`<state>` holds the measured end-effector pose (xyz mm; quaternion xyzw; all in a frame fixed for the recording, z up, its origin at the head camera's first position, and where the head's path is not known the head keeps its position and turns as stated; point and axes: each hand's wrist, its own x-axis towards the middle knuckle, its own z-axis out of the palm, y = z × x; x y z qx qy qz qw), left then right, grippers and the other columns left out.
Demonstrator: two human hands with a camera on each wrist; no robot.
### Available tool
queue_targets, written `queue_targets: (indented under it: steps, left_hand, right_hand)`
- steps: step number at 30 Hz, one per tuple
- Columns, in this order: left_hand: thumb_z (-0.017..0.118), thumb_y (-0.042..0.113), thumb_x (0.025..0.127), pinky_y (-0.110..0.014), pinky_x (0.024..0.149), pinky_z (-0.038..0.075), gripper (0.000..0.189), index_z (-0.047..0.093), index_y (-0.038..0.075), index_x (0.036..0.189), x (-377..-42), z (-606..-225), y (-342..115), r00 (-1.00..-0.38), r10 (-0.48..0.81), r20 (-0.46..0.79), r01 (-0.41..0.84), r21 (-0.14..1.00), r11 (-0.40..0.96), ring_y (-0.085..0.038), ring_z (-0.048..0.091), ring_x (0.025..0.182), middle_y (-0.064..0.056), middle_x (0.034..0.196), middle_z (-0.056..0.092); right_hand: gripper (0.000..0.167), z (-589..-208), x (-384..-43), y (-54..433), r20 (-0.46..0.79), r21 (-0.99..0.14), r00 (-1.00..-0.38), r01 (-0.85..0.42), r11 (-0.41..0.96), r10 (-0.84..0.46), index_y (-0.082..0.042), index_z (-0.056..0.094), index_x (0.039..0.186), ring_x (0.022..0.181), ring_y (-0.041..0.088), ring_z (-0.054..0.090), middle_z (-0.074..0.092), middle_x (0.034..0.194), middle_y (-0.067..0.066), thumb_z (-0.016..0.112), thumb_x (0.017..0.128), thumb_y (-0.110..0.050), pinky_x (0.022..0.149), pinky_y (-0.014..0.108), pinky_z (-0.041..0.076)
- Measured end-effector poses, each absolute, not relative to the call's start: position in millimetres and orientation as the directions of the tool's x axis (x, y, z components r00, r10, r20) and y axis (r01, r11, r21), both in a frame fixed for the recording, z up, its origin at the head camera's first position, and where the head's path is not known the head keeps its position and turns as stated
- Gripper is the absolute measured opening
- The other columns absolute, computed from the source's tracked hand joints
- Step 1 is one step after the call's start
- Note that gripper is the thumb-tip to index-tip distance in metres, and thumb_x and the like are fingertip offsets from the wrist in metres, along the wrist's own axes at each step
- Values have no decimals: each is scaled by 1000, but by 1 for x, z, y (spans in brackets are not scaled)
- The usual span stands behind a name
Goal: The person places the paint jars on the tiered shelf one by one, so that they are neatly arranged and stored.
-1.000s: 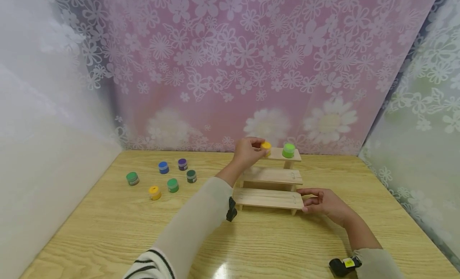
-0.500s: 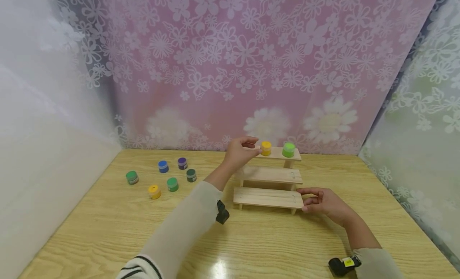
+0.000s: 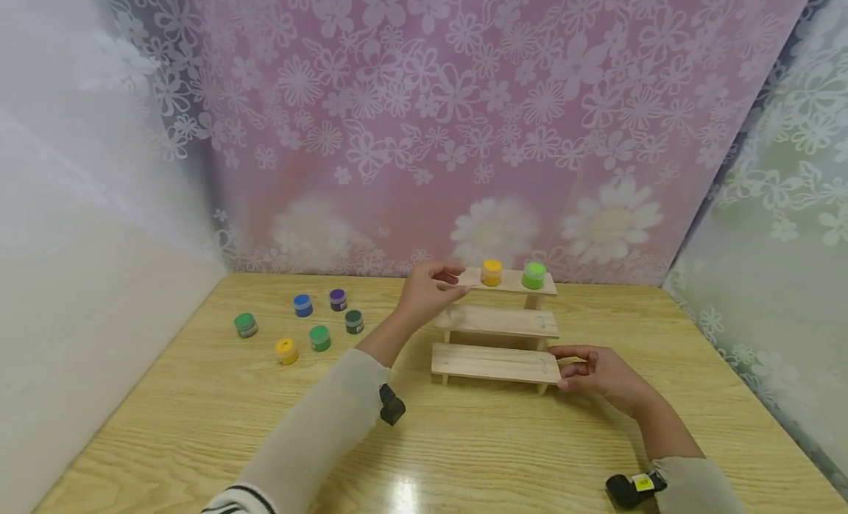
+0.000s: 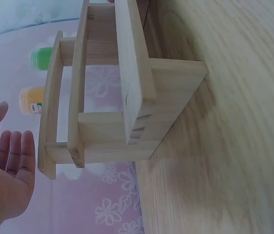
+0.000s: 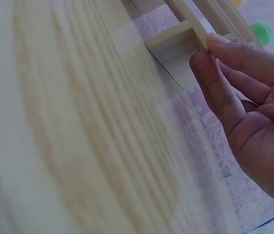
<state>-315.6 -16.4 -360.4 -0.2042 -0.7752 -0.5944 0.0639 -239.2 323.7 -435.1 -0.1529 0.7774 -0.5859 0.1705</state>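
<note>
1. The left hand (image 3: 427, 293) holds nothing: thumb and fingers stand apart near the left end of the top shelf.
2. The yellow jar (image 3: 492, 273) stands upright on that shelf, just to the right of the left fingertips – clear of them.
3. Farther right of those fingertips, on the same shelf, is a light green jar (image 3: 534, 275).
4. The right hand (image 3: 599, 378) pinches the right end of the bottom shelf of the three-tier wooden stand (image 3: 497, 363) between thumb and finger.
5. Left of the left fingers, well apart – six jars on the table (image 3: 464, 448): blue (image 3: 302, 305), purple (image 3: 338, 300), dark green (image 3: 354, 322), two green and a second yellow one (image 3: 287, 351).
</note>
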Motion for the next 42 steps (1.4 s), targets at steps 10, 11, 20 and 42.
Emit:
queue_targets:
  steps: [10,11,20,42]
  left_hand:
    - [78,15,85,-29,78,56,28,72,4,110,-303,-371,-35,-872,273,406,466,859,211,-21,62,96,-8,109,64]
    - [78,15,85,-29,78,56,28,72,5,111,-302,-372,-36,-872,272,407,467,858,213,-21,62,96,-8,109,64]
    - [78,15,85,-31,81,56,27,71,10,111,-291,-376,-52,-887,256,386,441,871,215,-20,62,97,-7,110,63]
    - [80,22,83,-36,83,56,31,73,14,112,-271,-376,-109,-911,166,377,407,883,232,-22,62,101,-3,111,64]
  right_hand:
    - [67,-435,-240,324,-91,-961,-899,-34,274,-429,12,39,142,94,17,65,59,119,12,73,88,-7,82,34,57]
    - [67,-435,-240,324,-90,-962,-899,-33,272,-429,12,39,142,95,17,65,59,120,12,73,88,-6,82,34,57]
    - [67,-436,-240,325,-89,-962,-900,-34,272,-426,12,39,142,95,17,65,59,120,11,73,88,-6,83,34,56]
    - [67,-434,-239,321,-81,-963,-897,-41,265,-434,13,38,142,94,18,67,65,110,15,72,88,-6,81,34,57]
